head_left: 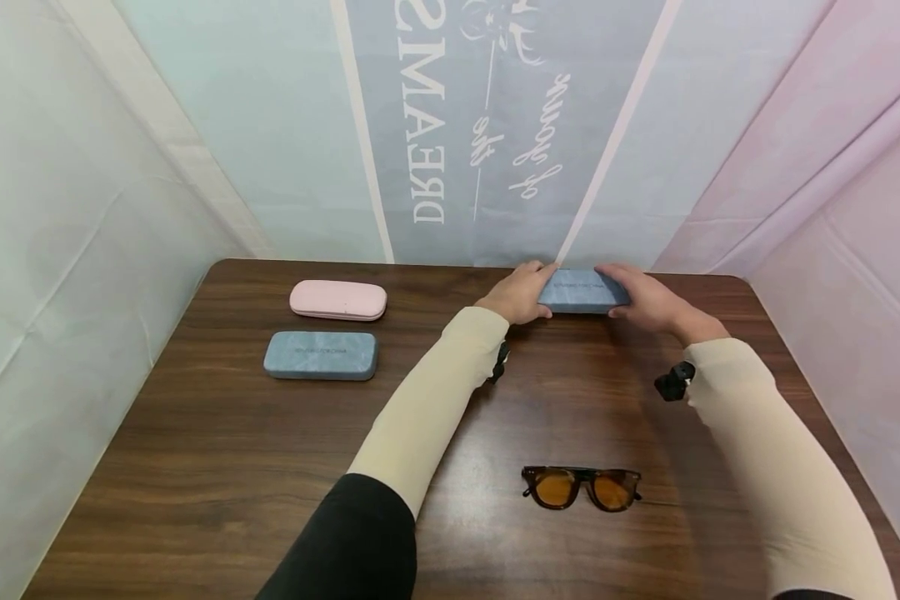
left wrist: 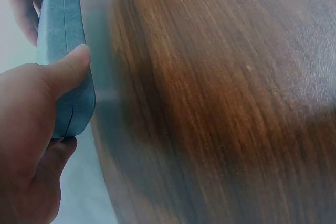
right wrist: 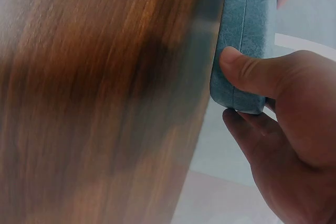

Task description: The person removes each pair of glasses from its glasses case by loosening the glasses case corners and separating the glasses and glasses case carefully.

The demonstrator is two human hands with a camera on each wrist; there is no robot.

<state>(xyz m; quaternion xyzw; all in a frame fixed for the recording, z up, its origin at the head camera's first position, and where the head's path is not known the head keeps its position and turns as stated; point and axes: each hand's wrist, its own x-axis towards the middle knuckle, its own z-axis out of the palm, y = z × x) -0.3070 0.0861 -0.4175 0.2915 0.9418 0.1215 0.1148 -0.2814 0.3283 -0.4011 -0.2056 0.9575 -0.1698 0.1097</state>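
Observation:
Both hands hold a closed blue glasses case [head_left: 583, 292] at the far edge of the table, right of centre. The left hand [head_left: 520, 292] grips its left end, the thumb [left wrist: 73, 66] pressing on the side with the seam. At the other end, the right hand [head_left: 652, 302] pinches the case between its thumb [right wrist: 244, 69] and fingers. Whether the case rests on the tabletop or is slightly raised, I cannot tell. Nearer the front lies a pair of dark-framed glasses [head_left: 583, 487] with orange lenses, between the two forearms and touched by neither hand.
A pink glasses case [head_left: 337, 300] lies at the back left of the wooden table [head_left: 217, 467]. Just in front of it is a second blue glasses case [head_left: 320, 356], also closed. Hanging cloth [head_left: 285, 125] surrounds the table at the back and sides.

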